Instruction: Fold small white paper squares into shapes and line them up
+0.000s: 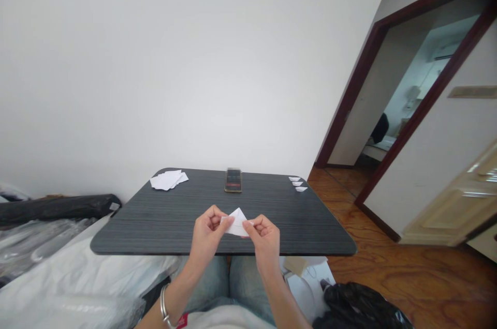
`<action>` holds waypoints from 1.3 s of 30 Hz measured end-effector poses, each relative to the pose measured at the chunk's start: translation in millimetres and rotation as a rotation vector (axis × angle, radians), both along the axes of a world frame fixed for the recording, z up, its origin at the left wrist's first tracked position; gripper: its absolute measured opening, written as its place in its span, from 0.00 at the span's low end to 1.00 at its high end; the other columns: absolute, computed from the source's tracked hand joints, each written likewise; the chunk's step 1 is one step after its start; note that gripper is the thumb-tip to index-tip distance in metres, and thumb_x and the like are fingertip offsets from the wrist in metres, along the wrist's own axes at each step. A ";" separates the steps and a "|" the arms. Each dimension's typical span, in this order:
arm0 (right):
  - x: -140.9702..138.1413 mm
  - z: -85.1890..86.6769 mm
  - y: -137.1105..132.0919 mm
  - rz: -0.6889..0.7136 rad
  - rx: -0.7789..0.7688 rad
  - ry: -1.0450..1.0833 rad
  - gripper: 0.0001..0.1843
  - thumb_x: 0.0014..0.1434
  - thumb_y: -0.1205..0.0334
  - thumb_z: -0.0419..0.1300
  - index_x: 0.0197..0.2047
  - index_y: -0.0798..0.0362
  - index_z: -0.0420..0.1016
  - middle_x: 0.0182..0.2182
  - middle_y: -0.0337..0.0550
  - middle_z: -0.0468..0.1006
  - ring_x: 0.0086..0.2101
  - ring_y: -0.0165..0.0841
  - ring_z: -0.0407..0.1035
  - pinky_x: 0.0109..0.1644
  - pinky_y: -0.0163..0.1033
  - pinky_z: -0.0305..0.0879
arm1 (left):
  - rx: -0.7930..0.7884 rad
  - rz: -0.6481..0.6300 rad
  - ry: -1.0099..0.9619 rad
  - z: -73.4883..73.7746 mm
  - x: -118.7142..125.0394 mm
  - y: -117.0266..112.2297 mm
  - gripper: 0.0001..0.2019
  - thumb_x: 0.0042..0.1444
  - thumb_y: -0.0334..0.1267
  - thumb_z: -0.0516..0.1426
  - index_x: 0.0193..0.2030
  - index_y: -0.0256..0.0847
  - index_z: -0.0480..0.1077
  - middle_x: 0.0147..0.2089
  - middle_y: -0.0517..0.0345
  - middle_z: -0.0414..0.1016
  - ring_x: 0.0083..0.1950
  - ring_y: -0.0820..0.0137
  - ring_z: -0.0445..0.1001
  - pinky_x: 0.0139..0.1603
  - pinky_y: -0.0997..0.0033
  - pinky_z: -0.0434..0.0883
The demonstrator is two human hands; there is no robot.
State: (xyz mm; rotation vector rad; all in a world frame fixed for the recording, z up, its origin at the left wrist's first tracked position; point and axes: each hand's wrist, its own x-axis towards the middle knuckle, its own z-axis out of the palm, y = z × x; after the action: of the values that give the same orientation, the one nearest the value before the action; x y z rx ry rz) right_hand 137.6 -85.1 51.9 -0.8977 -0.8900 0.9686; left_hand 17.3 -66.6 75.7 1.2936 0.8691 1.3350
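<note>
Between my two hands is a small piece of white folded paper (237, 225) with a pointed top and visible creases, held above the near part of the dark table (155, 230). My left hand (208, 230) pinches its left corner between thumb and fingers. On the other side, my right hand (264, 236) grips the right corner the same way. A pile of loose white paper sheets (166, 180) lies at the table's far left. Several small folded white papers, among them one nearest me (301, 189), sit in a column at the far right.
A phone (233, 180) lies at the table's back middle, near the white wall. Left of the table are plastic-wrapped items and a black roll (58, 208). A black plastic bag (361, 305) and white boxes stand on the floor at right, below an open doorway.
</note>
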 end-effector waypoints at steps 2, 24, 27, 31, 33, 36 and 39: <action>0.0 0.9 -0.6 0.000 -0.007 0.000 0.13 0.43 0.57 0.64 0.21 0.55 0.65 0.17 0.39 0.74 0.20 0.30 0.69 0.22 0.33 0.66 | 0.012 0.008 0.002 0.3 -0.3 -1.2 0.13 0.44 0.40 0.59 0.25 0.37 0.59 0.17 0.65 0.69 0.18 0.78 0.63 0.21 0.80 0.58; 2.3 -2.3 3.1 0.154 -0.014 -0.068 0.15 0.44 0.54 0.63 0.30 0.56 0.68 0.17 0.36 0.73 0.18 0.29 0.67 0.21 0.33 0.65 | 0.073 -0.013 0.088 3.5 -0.2 -2.5 0.19 0.45 0.39 0.59 0.43 0.37 0.59 0.20 0.68 0.64 0.20 0.77 0.65 0.21 0.79 0.60; 3.9 -3.6 4.8 0.190 -0.015 -0.114 0.15 0.45 0.53 0.62 0.21 0.56 0.67 0.15 0.36 0.71 0.17 0.26 0.65 0.20 0.30 0.62 | 0.080 -0.043 0.087 2.8 -0.2 -2.7 0.19 0.46 0.39 0.58 0.43 0.37 0.58 0.20 0.67 0.66 0.21 0.76 0.65 0.23 0.79 0.60; 3.8 -1.8 1.8 0.109 0.015 -0.147 0.16 0.48 0.53 0.60 0.19 0.55 0.64 0.14 0.34 0.68 0.16 0.25 0.62 0.20 0.29 0.59 | 0.079 -0.098 0.035 2.0 0.0 -3.7 0.18 0.49 0.40 0.56 0.45 0.37 0.57 0.21 0.65 0.68 0.23 0.75 0.67 0.26 0.77 0.62; 3.0 -0.5 0.1 0.090 0.025 -0.159 0.16 0.49 0.54 0.59 0.19 0.55 0.64 0.13 0.34 0.68 0.16 0.25 0.62 0.20 0.29 0.59 | 0.067 -0.108 0.002 0.7 -0.4 -2.8 0.18 0.50 0.40 0.55 0.46 0.36 0.57 0.21 0.65 0.68 0.23 0.74 0.67 0.26 0.77 0.63; 1.9 1.2 -1.0 0.082 0.034 -0.165 0.16 0.49 0.54 0.59 0.18 0.55 0.64 0.13 0.34 0.68 0.16 0.25 0.62 0.21 0.30 0.60 | 0.007 -0.148 -0.017 -2.6 -1.3 0.5 0.16 0.47 0.40 0.57 0.41 0.36 0.61 0.22 0.64 0.69 0.24 0.74 0.67 0.27 0.76 0.64; 1.4 2.0 -1.1 0.072 0.027 -0.166 0.16 0.48 0.54 0.60 0.17 0.55 0.64 0.13 0.34 0.68 0.16 0.26 0.62 0.21 0.30 0.60 | -0.030 -0.204 0.060 -5.5 -2.0 3.9 0.11 0.45 0.41 0.59 0.29 0.33 0.66 0.21 0.61 0.69 0.23 0.75 0.65 0.24 0.77 0.62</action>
State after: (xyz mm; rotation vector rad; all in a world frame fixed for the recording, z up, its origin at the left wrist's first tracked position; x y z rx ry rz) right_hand 139.0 -86.2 54.0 -0.9376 -1.0802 0.9515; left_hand 15.3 -62.7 70.2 1.3661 0.7726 1.1245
